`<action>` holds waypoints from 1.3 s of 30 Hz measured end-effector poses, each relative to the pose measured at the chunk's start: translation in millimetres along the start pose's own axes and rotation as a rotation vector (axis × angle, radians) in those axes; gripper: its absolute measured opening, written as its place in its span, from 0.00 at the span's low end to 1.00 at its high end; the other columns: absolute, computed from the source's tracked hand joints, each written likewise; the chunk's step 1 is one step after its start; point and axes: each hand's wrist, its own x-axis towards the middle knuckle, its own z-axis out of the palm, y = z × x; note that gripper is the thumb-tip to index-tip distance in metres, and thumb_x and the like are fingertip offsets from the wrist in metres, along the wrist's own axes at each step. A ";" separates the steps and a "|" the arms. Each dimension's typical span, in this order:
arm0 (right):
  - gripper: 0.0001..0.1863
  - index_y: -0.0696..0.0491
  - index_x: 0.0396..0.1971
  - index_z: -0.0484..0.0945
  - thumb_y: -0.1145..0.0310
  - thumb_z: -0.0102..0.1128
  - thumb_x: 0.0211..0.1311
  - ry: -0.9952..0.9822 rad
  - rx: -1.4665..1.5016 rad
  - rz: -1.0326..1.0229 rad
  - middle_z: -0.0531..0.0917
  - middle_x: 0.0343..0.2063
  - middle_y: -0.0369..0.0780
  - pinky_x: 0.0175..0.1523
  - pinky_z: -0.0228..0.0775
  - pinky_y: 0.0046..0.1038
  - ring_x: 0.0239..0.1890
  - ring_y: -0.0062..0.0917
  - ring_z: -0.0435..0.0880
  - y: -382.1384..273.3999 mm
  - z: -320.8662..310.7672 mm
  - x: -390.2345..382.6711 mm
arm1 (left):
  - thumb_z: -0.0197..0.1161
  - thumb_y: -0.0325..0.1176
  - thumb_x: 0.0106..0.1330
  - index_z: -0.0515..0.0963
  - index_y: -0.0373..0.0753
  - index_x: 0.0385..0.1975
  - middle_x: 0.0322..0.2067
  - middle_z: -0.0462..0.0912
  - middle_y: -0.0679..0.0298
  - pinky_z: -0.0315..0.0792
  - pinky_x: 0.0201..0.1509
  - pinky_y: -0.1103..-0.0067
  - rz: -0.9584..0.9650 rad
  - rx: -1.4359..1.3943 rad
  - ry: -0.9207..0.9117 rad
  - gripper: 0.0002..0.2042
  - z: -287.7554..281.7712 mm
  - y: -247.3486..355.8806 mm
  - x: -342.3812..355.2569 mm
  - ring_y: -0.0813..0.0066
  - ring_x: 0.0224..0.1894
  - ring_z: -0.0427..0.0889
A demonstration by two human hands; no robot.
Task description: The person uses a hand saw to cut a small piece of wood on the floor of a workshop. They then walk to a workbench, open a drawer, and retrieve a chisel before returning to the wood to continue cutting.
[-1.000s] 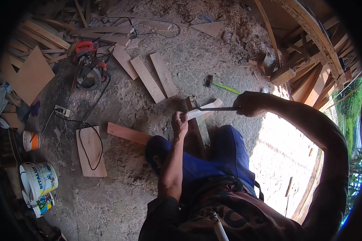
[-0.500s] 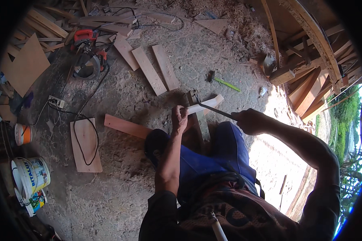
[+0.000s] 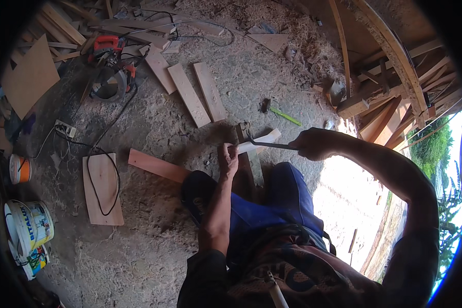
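Note:
My left hand (image 3: pixel 228 159) is closed on the near end of a pale wooden strip (image 3: pixel 259 139), which lies across an upright-to-view timber beam (image 3: pixel 254 172) between my legs. My right hand (image 3: pixel 313 143) grips a long dark metal bar (image 3: pixel 274 145); its bent tip is above the strip where that meets the beam. Just beyond, a hammer (image 3: pixel 283 114) with a green handle lies on the floor. An orange-pink board (image 3: pixel 156 163) lies left of my knees.
A red saw (image 3: pixel 108 46), a power strip (image 3: pixel 65 131) and looped cables lie left. Several loose boards (image 3: pixel 187 95) lie ahead, a wide board (image 3: pixel 100 190) and buckets (image 3: pixel 33 220) at left. Stacked timber (image 3: pixel 390 118) and a curved beam (image 3: pixel 390 46) stand at right.
The bar tilted, its right-hand end dipping with my right hand half a second ago, then rising back toward level now. My left hand stays on the strip. The view has shifted slightly.

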 end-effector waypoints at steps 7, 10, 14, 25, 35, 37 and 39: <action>0.21 0.46 0.58 0.78 0.67 0.51 0.65 0.011 0.055 0.031 0.84 0.38 0.48 0.56 0.73 0.42 0.47 0.41 0.83 -9.5 -5.8 3.3 | 0.67 0.37 0.65 0.73 0.37 0.39 0.36 0.76 0.52 0.71 0.46 0.61 -0.005 0.001 0.001 0.13 -6.0 -0.1 5.4 0.52 0.41 0.76; 0.22 0.48 0.58 0.77 0.68 0.51 0.64 0.004 0.003 0.053 0.84 0.38 0.49 0.57 0.73 0.42 0.48 0.41 0.83 -12.3 -2.6 7.5 | 0.67 0.36 0.64 0.73 0.37 0.39 0.36 0.76 0.52 0.71 0.47 0.62 0.008 0.017 -0.002 0.13 -5.3 1.1 4.9 0.53 0.42 0.76; 0.15 0.57 0.44 0.79 0.69 0.50 0.61 0.118 -0.030 0.001 0.83 0.34 0.52 0.51 0.75 0.41 0.43 0.44 0.84 -17.6 8.8 7.9 | 0.68 0.35 0.63 0.72 0.36 0.40 0.38 0.75 0.52 0.71 0.47 0.62 -0.003 0.014 -0.008 0.13 -12.5 5.1 7.9 0.53 0.43 0.76; 0.15 0.63 0.35 0.81 0.66 0.51 0.63 0.201 0.245 0.082 0.83 0.35 0.55 0.49 0.76 0.42 0.42 0.45 0.85 -30.2 20.4 -1.9 | 0.68 0.55 0.63 0.76 0.41 0.24 0.33 0.85 0.59 0.77 0.50 0.68 -1.142 -1.897 -0.371 0.22 17.0 223.7 -28.4 0.67 0.40 0.83; 0.18 0.63 0.52 0.73 0.71 0.46 0.66 -0.015 0.127 0.063 0.83 0.37 0.57 0.50 0.76 0.43 0.44 0.49 0.84 -35.0 6.6 7.9 | 0.53 0.41 0.75 0.71 0.46 0.24 0.19 0.72 0.69 0.73 0.25 0.76 -1.307 -1.795 -0.057 0.14 62.4 229.1 -21.4 0.76 0.22 0.75; 0.24 0.64 0.57 0.64 0.70 0.48 0.63 0.253 0.243 0.020 0.83 0.36 0.57 0.41 0.78 0.46 0.36 0.51 0.85 -21.5 92.6 16.5 | 0.51 0.40 0.76 0.71 0.48 0.29 0.16 0.67 0.72 0.73 0.23 0.72 -1.277 -1.606 -0.051 0.11 57.8 206.4 -47.3 0.76 0.17 0.72; 0.27 0.63 0.61 0.59 0.72 0.48 0.62 0.548 0.337 -0.111 0.82 0.34 0.56 0.36 0.77 0.46 0.32 0.52 0.84 -26.8 162.1 40.0 | 0.53 0.39 0.76 0.73 0.50 0.39 0.13 0.63 0.74 0.71 0.19 0.70 -1.345 -1.500 -0.042 0.04 43.0 184.1 -79.1 0.76 0.11 0.67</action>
